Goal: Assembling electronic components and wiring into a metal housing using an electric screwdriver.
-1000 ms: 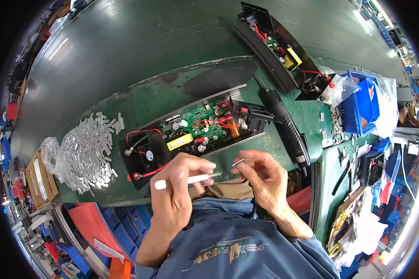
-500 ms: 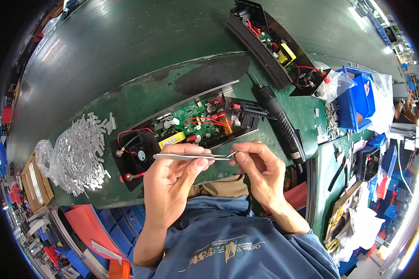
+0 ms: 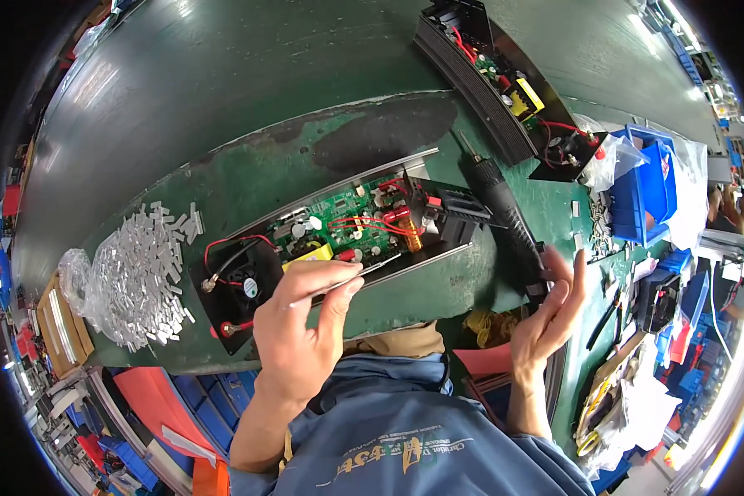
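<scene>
My left hand (image 3: 306,326) pinches a pair of metal tweezers (image 3: 380,265) between thumb and fingers. Their tips point right, over the near wall of an open black metal case (image 3: 442,255). Whether the tips hold anything is too small to tell. Inside that case lie a green circuit board (image 3: 339,202), red wires, a yellow-wrapped part (image 3: 307,255) and a fan (image 3: 244,281) at the left end. My right hand (image 3: 546,318), slightly blurred, has its fingers apart beside the lower end of a black electric screwdriver (image 3: 504,202); contact with it is unclear.
A similar open case (image 3: 479,95) stands at the far right. Beyond the screwdriver are a blue bin (image 3: 628,190) with plastic bags and loose small metal pieces (image 3: 601,219). A heap of small silvery pieces (image 3: 145,273) lies on the left. Pliers (image 3: 605,324) lie at the right.
My right hand has left the tweezer tips and moved right to the screwdriver's lower end, its fingers now spread. My left hand still holds the tweezers, now tilted up toward the right.
</scene>
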Motion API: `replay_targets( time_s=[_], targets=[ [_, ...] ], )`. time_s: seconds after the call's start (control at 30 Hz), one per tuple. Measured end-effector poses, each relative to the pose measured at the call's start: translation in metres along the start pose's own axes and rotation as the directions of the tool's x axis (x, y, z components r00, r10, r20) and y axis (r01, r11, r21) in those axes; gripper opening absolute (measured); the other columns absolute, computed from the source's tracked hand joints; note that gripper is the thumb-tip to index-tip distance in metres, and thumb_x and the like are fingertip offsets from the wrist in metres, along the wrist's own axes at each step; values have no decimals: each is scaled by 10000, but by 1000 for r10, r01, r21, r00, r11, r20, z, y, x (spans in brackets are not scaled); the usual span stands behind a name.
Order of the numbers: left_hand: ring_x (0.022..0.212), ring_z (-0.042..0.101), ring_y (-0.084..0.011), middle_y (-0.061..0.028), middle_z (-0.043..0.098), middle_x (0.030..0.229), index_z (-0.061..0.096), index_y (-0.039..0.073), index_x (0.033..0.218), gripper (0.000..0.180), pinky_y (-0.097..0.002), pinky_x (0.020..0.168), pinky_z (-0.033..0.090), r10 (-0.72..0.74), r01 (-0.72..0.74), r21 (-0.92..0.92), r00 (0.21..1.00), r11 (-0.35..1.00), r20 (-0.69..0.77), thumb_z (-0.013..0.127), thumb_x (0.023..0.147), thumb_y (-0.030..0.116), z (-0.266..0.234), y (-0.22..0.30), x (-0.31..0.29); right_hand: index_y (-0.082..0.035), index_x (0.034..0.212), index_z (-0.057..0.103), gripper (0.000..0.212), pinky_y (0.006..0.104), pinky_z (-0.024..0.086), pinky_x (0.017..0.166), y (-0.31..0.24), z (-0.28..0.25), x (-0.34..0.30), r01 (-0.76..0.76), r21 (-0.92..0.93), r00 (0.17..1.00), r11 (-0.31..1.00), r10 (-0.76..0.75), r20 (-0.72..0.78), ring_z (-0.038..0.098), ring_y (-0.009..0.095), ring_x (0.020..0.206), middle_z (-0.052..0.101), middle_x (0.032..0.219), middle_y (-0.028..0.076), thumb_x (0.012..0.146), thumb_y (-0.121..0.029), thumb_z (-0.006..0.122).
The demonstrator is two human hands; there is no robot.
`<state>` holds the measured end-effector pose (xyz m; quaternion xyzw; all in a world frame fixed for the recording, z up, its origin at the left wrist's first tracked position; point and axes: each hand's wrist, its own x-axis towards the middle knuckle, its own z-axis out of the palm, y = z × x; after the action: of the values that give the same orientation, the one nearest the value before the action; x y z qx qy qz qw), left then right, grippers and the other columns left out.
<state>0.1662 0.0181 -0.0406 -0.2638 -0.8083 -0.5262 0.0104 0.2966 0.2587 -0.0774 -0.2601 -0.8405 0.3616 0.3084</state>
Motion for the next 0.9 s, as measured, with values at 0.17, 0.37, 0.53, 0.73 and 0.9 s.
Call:
replay_targets(
  time_s=[0.17, 0.37, 0.53, 0.73, 0.9],
  targets=[
    [875, 725, -276, -152, 733, 1003, 638, -6, 1065, 229, -354, 796, 581, 18, -23, 85, 998, 996, 58, 731, 871, -85, 8, -7, 3, 27, 1500, 406, 495, 447, 378, 1117, 8, -5, 2, 106, -292, 987, 950, -65, 146, 510, 363, 1307, 523, 1427, 238, 1017, -4, 512],
    [811, 726, -250, -87, 733, 966, 639, 57, 1061, 228, -326, 653, 572, 112, -124, 190, 991, 974, 73, 763, 871, 35, 12, -15, 7, 5, 1483, 452, 623, 444, 453, 972, 2, -12, 10, -9, -404, 950, 915, 133, 282, 579, 359, 1042, 582, 1168, 218, 895, -50, 651],
    [858, 728, -279, -136, 740, 979, 639, 11, 1055, 231, -352, 751, 582, 60, -82, 169, 990, 982, 130, 743, 860, -56, 11, -16, 10, 15, 1450, 429, 664, 413, 454, 951, 5, -36, -44, -222, -202, 858, 954, 290, 424, 566, 279, 1029, 568, 1116, 178, 866, -168, 685],
    [819, 724, -281, -118, 733, 946, 646, 24, 1045, 221, -346, 685, 573, 100, -113, 166, 991, 980, 84, 752, 858, -28, 13, -17, 8, -14, 1293, 485, 615, 300, 475, 776, 11, -55, -110, -856, 145, 417, 497, 495, 762, 578, 155, 853, 622, 971, 73, 749, -214, 694],
    [800, 713, -284, -139, 729, 946, 655, -13, 1019, 202, -336, 687, 565, 103, -112, 141, 992, 984, 69, 750, 850, -69, 18, -18, 9, -34, 1333, 477, 574, 303, 492, 789, -11, -35, -120, -781, 126, 429, 612, 378, 821, 593, 132, 857, 639, 973, 66, 808, -30, 710]
  ],
)
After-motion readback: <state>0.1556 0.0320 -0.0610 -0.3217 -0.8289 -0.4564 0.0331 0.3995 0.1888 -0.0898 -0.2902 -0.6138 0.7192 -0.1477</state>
